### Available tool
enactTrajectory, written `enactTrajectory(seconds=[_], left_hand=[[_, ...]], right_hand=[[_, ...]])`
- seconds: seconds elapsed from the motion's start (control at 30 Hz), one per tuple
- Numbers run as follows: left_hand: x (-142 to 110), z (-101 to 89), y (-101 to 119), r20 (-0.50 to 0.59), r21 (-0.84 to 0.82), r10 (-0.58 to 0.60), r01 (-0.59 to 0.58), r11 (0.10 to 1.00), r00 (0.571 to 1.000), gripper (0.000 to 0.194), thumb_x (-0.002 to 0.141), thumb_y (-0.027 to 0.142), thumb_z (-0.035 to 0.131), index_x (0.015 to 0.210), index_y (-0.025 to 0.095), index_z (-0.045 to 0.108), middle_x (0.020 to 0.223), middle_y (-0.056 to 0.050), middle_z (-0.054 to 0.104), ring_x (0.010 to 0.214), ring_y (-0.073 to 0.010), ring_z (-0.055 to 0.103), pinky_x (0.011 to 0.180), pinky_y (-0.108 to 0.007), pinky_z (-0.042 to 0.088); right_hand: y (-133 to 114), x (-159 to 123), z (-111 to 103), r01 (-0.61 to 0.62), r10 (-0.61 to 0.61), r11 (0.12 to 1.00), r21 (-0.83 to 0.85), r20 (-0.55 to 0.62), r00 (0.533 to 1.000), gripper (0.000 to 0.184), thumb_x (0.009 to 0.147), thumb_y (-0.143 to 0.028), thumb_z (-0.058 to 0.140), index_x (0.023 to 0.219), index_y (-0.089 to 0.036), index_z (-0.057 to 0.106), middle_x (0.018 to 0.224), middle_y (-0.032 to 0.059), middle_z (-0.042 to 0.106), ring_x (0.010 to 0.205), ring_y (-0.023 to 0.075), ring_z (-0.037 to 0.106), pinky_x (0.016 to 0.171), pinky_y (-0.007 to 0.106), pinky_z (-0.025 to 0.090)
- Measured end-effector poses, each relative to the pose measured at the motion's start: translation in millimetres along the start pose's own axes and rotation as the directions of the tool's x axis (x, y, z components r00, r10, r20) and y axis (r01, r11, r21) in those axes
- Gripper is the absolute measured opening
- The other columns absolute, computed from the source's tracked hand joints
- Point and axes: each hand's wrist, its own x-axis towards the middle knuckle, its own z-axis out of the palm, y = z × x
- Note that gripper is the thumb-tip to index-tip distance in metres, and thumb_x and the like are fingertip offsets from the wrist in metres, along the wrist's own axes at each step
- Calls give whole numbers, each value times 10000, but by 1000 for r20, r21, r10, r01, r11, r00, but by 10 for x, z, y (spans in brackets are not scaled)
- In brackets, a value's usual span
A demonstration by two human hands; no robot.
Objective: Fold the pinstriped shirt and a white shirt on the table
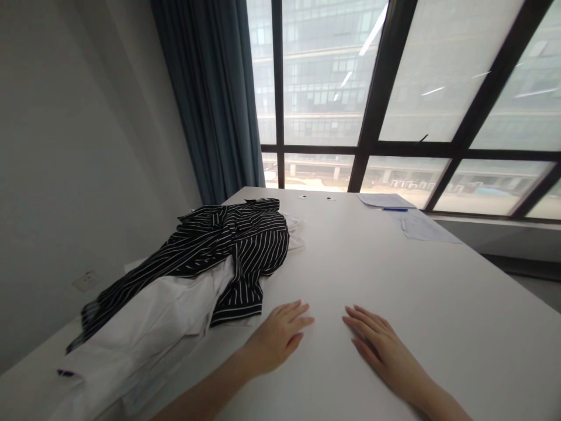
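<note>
My left hand (277, 334) rests on the white table (350, 257) with its fingers stretched out and nothing in it. Just beyond it to the left lies a black garment with white stripes (258, 240), its short sleeve ending close to my fingers. White clothing (175, 310) lies beneath the striped garment and spreads toward the near left. To the right, my right hand (379, 345) lies palm down on the tabletop, fingers extended, holding nothing. A gap of bare tabletop separates the two hands.
Sheets of paper (423, 227) and a blue pen (395, 209) lie at the far right of the table. Two small white round pieces (331, 199) sit at the far edge. A blue curtain (219, 105) and dark-framed windows stand behind, with a wall (87, 146) on the left.
</note>
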Motion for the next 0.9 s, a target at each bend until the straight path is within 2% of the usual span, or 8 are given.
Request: enactTrajectory(seconds=[0.9], left_hand=[[-21, 22, -27, -10, -9, 9, -9, 1000, 1000, 460, 931, 101, 504, 1361, 258, 541, 1513, -63, 490, 1432, -230, 400, 1168, -480, 366]], right_hand=[[-1, 9, 3, 3, -3, 1000, 22, -4, 1000, 459, 1009, -419, 418, 1404, -252, 579, 1508, 80, 502, 1423, 259, 408, 1150, 489, 370]])
